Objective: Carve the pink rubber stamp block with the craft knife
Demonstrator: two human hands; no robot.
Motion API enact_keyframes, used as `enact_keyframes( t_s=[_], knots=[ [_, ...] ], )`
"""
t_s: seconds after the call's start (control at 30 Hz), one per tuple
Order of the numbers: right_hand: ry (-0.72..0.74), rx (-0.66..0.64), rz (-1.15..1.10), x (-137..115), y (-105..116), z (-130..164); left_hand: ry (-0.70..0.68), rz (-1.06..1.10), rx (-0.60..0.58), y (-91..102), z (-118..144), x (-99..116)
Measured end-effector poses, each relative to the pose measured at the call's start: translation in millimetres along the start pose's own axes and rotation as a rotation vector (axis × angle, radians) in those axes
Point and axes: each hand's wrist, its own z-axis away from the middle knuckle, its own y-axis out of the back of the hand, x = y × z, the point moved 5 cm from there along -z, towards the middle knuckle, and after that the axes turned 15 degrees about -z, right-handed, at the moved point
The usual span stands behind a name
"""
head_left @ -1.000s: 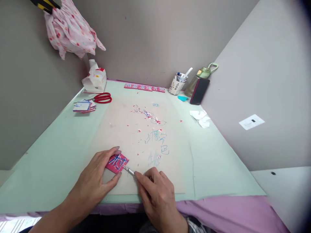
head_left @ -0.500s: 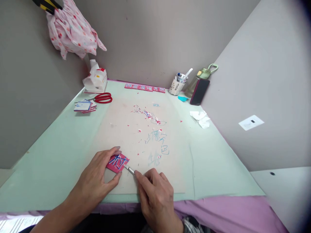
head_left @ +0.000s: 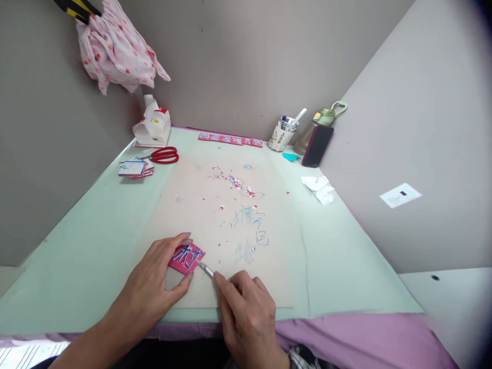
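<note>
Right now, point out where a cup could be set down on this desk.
Bare green mat between the card stack and the left hand; also right of the cutting board. Crowded: back corner around pen cup, phone, tissue.

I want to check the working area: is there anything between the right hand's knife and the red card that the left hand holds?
Nothing visible. The right hand holds the craft knife with its tip at the red card's lower right edge, and the left hand holds the card on the board. Only tiny paper scraps lie farther away.
</note>
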Motion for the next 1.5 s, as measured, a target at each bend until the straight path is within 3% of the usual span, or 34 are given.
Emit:
enact_keyframes(
  t_s=[0.2, 1.03, 1.5],
  knots=[
    [0.007, -0.011, -0.065, 2.3, 1.0, 1.7, 0.013, 0.012, 0.017, 1.7, -0.2, 0.3],
    [0.02, 0.082, 0.088, -6.1, -4.3, -2.1, 0.008, 0.025, 0.004, 2.0, -1.5, 2.0],
    [0.021, 0.056, 0.088, -3.6, -6.7, 2.5, 0.011, 0.025, 0.006, 2.2, -1.3, 2.5]
  ],
)
